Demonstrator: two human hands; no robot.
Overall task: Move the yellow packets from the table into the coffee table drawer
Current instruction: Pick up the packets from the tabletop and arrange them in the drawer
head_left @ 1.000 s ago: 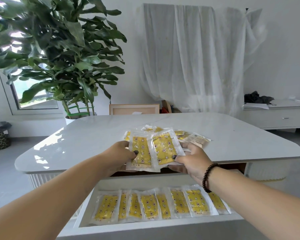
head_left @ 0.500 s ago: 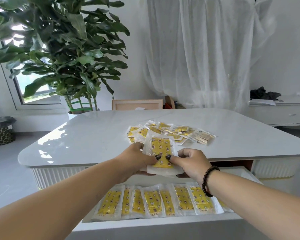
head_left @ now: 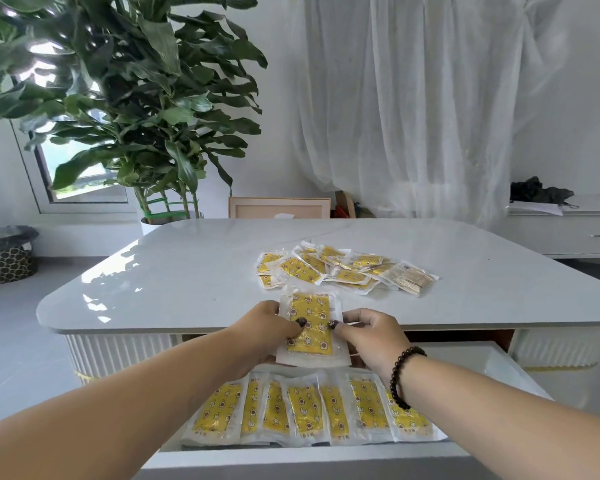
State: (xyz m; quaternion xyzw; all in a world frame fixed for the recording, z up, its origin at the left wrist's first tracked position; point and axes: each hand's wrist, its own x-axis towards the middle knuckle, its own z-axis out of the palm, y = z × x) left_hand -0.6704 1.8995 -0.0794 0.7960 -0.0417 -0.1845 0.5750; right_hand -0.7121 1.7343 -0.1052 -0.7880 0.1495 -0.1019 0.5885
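Note:
Both hands hold a small stack of yellow packets in clear wrapping, just in front of the table's near edge and above the open drawer. My left hand grips its left side with the thumb on top. My right hand, with a dark bead bracelet on the wrist, pinches its right side. A loose pile of yellow packets lies on the white coffee table. Several more yellow packets lie side by side in a row inside the white drawer.
A large potted plant stands behind the table's left corner. A wooden frame leans behind the table, with a white sheet hanging beyond it. A low white cabinet stands at the right. A patterned basket sits on the floor at left.
The two fanned packets came together into one stack held between both hands. The stack moved down and toward me, from over the table edge to above the drawer.

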